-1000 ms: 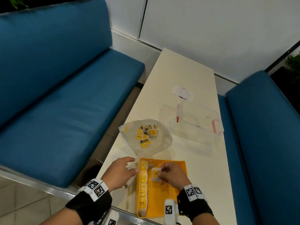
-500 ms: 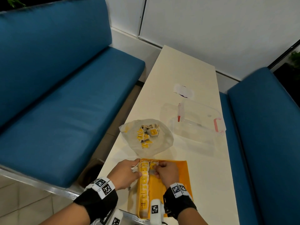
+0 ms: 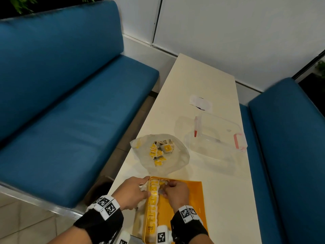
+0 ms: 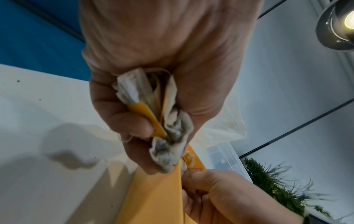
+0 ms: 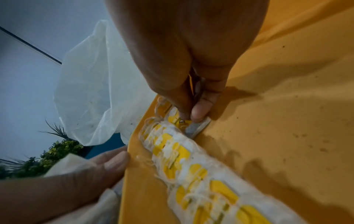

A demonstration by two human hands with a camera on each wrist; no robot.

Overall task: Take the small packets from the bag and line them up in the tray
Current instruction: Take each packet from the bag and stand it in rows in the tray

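An orange tray (image 3: 186,199) lies at the near end of the table. A row of small white-and-yellow packets (image 3: 152,205) runs along its left wall. My right hand (image 3: 173,190) pinches one packet (image 5: 198,128) between thumb and finger at the far end of that row (image 5: 184,154). My left hand (image 3: 136,191) rests against the tray's left wall, its fingers curled round a crumpled bunch of packets (image 4: 168,121). The clear plastic bag (image 3: 177,161) lies just beyond the tray with several packets (image 3: 161,151) inside.
An open clear container (image 3: 219,138) with red clasps stands to the right of the bag. A white slip of paper (image 3: 200,103) lies farther back. Blue benches flank the narrow table, left (image 3: 70,120) and right (image 3: 290,155). The table's left edge runs beside my left hand.
My right hand has carried its packet from the tray's middle up to the far end of the row. My left hand stays at the tray's left wall.
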